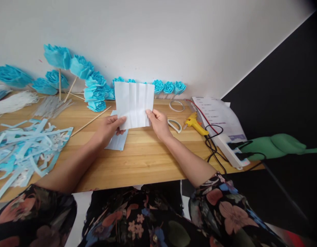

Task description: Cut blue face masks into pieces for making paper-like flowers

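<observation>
A thin white sheet with vertical fold lines, like opened-out face mask fabric, stands upright above the table. My left hand pinches its lower left corner, thumb on the near face. On the lower right edge, my right hand grips it between thumb and fingers. Beneath the left hand, pale blue creased sheets lie on the wood, partly covered by the hand and the white sheet. Several small blue fabric roses stand along the wall, some hidden behind the white sheet.
Larger blue flowers on sticks lean at the left. Cut blue strips heap below them, near a loose wooden stick. To the right are a tape roll, white-handled scissors, a yellow glue gun and a power strip with black cables.
</observation>
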`<state>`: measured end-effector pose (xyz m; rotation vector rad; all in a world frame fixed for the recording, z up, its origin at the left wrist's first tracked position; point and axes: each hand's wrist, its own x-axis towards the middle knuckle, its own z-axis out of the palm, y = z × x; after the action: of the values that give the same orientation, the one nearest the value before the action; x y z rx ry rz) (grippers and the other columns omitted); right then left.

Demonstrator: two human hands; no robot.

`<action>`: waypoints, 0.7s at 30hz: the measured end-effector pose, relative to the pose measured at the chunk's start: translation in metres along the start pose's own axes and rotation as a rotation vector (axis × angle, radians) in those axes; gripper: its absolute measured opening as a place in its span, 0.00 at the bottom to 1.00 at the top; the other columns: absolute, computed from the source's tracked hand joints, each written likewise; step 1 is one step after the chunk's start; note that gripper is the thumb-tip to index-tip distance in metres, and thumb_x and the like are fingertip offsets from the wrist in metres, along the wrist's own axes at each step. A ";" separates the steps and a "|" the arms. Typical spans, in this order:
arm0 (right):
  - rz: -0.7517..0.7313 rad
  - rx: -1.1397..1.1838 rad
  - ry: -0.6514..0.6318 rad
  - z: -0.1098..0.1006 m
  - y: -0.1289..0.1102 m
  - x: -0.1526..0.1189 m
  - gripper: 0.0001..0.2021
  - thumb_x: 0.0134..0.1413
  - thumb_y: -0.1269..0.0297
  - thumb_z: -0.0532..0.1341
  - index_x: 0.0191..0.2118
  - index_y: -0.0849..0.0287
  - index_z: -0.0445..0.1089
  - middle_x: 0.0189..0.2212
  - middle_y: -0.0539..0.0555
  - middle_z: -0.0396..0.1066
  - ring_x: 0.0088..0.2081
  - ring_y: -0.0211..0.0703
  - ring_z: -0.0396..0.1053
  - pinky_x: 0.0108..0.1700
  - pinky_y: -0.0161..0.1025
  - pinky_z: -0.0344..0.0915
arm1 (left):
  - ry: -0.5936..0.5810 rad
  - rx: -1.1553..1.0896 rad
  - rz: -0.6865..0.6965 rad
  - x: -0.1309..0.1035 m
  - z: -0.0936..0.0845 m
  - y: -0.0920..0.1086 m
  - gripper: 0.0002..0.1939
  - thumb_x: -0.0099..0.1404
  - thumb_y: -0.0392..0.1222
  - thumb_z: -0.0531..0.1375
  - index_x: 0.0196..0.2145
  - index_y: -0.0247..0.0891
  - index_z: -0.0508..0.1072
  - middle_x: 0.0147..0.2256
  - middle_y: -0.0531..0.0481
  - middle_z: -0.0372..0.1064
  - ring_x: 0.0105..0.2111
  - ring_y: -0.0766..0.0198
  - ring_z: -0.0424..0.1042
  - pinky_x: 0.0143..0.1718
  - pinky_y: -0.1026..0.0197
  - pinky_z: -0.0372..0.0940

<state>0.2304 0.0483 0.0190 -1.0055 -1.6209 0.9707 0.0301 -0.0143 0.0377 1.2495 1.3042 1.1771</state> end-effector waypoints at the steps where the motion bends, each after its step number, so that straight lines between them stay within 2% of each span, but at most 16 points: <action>1: 0.002 -0.005 0.013 -0.001 0.001 0.000 0.23 0.60 0.47 0.57 0.22 0.57 0.53 0.22 0.47 0.47 0.27 0.35 0.50 0.29 0.35 0.49 | 0.010 -0.033 0.015 0.001 -0.001 -0.001 0.20 0.59 0.54 0.63 0.17 0.39 0.69 0.15 0.51 0.65 0.15 0.67 0.58 0.19 0.62 0.52; 6: 0.058 0.097 -0.010 0.000 0.005 0.001 0.21 0.58 0.45 0.59 0.24 0.57 0.60 0.23 0.47 0.52 0.27 0.35 0.54 0.30 0.34 0.53 | 0.013 -0.049 0.038 0.003 -0.002 -0.004 0.22 0.63 0.52 0.60 0.16 0.38 0.69 0.15 0.50 0.63 0.16 0.68 0.56 0.20 0.62 0.51; 10: 0.142 0.295 -0.102 0.003 0.004 0.001 0.21 0.55 0.41 0.60 0.29 0.57 0.68 0.26 0.49 0.63 0.29 0.37 0.63 0.31 0.34 0.62 | 0.008 -0.092 0.072 0.004 -0.003 -0.006 0.23 0.64 0.53 0.59 0.17 0.38 0.69 0.15 0.50 0.62 0.16 0.68 0.57 0.20 0.63 0.51; 13: 0.204 0.348 -0.182 0.006 0.003 0.000 0.22 0.51 0.40 0.63 0.32 0.58 0.71 0.28 0.50 0.69 0.30 0.38 0.68 0.32 0.35 0.67 | -0.010 -0.114 0.089 0.004 -0.002 -0.007 0.22 0.65 0.52 0.58 0.17 0.38 0.69 0.15 0.50 0.63 0.16 0.68 0.57 0.20 0.64 0.52; 18: 0.227 0.358 -0.317 0.009 0.004 0.000 0.18 0.43 0.49 0.70 0.35 0.59 0.75 0.26 0.49 0.73 0.28 0.39 0.70 0.32 0.36 0.69 | 0.018 -0.251 0.081 0.006 0.000 -0.006 0.15 0.60 0.45 0.62 0.19 0.37 0.69 0.16 0.52 0.63 0.16 0.70 0.58 0.19 0.66 0.52; 21: 0.182 0.355 -0.315 0.009 0.006 0.001 0.17 0.45 0.53 0.69 0.39 0.58 0.76 0.25 0.48 0.73 0.28 0.38 0.69 0.32 0.35 0.68 | 0.104 -0.376 0.036 0.006 0.002 -0.004 0.09 0.54 0.43 0.65 0.22 0.37 0.71 0.17 0.54 0.64 0.17 0.70 0.61 0.19 0.67 0.56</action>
<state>0.2230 0.0498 0.0118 -0.7910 -1.5473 1.5430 0.0319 -0.0081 0.0338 0.9508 1.0729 1.4519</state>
